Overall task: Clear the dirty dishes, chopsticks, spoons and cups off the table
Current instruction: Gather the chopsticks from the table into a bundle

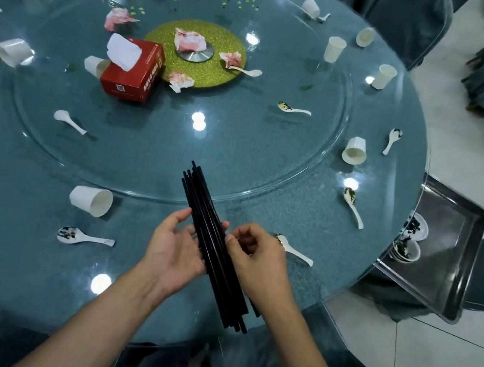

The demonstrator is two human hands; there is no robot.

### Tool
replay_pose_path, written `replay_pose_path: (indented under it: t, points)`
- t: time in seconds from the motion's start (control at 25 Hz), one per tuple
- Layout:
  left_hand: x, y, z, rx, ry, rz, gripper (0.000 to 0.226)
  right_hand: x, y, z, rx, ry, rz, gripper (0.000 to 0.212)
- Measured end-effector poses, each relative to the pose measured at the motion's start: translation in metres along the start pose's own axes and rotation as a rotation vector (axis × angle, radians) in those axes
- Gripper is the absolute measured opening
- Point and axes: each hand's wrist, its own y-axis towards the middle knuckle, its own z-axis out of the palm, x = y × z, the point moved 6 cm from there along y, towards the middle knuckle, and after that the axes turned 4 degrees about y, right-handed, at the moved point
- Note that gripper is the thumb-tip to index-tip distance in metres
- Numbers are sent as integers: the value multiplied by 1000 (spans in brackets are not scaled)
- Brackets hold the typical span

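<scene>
Red cardboard tissue box (130,80), far left on the glass turntable (238,157); bore white print too small to read and a QR code on the near face, with white tissue pulled up through the top. Held black chopsticks (208,209) as one bundle above the near edge of the table (3,240): left hand (175,247) cupped loosely round it, thumb on top and fingers beneath; right hand (257,258) with fingers curled in, thumb tip pinched against the bundle's right side. Steel tray (474,252) low beyond the right edge, with two small bowls (417,228) of dark scraps. White paper cup (90,200) toppled near left, empty; another cup (355,150) tipped at right. Smeared spoon (83,237) near left, second spoon (295,250) just right of the right hand. Crumpled pink napkins (190,42) on the gold disc (194,74) at centre, green peas (246,5) scattered beyond
</scene>
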Motion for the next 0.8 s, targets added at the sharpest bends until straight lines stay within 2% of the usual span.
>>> replay_pose_path:
  t: [0.44,0.8]
  points:
    - [42,-33,17,76,66,-61,53,-10,-63,-27,-56,69,49,4]
    - [83,-46,47,227,130,-163,51,-21,-130,-67,-184,27,62,27]
